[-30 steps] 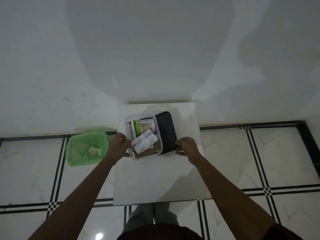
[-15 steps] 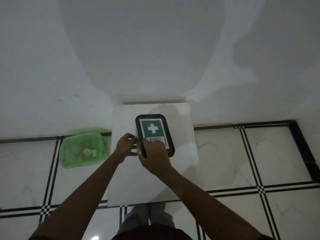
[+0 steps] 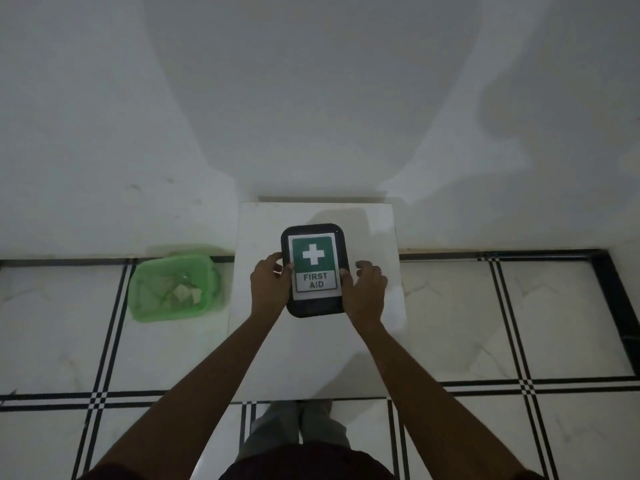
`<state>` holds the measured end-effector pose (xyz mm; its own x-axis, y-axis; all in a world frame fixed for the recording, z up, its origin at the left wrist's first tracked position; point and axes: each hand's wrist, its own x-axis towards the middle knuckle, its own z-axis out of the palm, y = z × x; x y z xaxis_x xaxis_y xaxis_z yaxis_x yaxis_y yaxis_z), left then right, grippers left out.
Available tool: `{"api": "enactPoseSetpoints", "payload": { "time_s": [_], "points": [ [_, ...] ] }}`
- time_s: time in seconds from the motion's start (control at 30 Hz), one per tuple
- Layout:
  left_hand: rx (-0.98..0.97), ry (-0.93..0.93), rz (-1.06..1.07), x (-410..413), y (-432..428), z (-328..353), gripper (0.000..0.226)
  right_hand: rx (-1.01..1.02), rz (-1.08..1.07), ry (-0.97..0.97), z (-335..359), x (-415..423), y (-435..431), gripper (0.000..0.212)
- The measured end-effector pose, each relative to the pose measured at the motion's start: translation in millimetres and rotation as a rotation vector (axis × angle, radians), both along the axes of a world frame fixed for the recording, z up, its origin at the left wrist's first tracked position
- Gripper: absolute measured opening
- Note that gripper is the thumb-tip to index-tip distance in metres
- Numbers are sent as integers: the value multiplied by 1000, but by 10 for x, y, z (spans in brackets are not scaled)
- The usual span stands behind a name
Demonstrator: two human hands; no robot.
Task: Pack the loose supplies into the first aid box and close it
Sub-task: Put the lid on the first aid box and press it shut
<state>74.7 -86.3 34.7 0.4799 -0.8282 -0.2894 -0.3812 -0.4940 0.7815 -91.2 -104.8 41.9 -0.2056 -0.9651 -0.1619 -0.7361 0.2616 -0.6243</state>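
- Dim room; plain pale wall [image 3: 311, 98] across upper view, soft shadows on it.
- Floor [image 3: 519, 323] of white tiles with black double lines; dark border strip along wall base.
- White table [image 3: 311, 358], square, pushed against wall, bare except for box.
- Green basket [image 3: 173, 289] on floor just left of table, crumpled paper scraps inside.
- Box [image 3: 313, 270] flat on table, toward far half, centred; dark lid on, green panel with white cross, "FIRST AID" label below.
- No loose supplies visible on table.
- Left hand [image 3: 268, 284] at box's left edge, thumb on lid rim, fingers curled round side.
- Right hand [image 3: 363, 289] at box's right edge, thumb touching lid near label; fingers [image 3: 369, 268] bent, partly lifted off side.
- Both hands pressed against near half of box, box between them; grip on left firm, on right looser, hard to tell if clamped.
- Both forearms bare, reaching in from bottom corners.
- Feet and trouser legs below table's near edge.
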Motion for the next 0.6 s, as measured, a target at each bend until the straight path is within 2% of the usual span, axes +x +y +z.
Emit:
{"api": "enactPoseSetpoints", "payload": {
  "time_s": [0.07,0.3,0.47,0.6],
  "points": [
    [-15,-5,33,-26,-14,-10,32,53,58,-117,-86,-59,-57,27],
    [-40,-56,98,-80,-46,-69,35,34,43,-131,-165,69,-112,21],
    [126,-146,73,-249,-25,-67,41,3,14,-132,-203,162,-70,20],
    [148,-163,159,-424,25,-54,48,-53,20,-102,-244,202,-28,21]
  ]
}}
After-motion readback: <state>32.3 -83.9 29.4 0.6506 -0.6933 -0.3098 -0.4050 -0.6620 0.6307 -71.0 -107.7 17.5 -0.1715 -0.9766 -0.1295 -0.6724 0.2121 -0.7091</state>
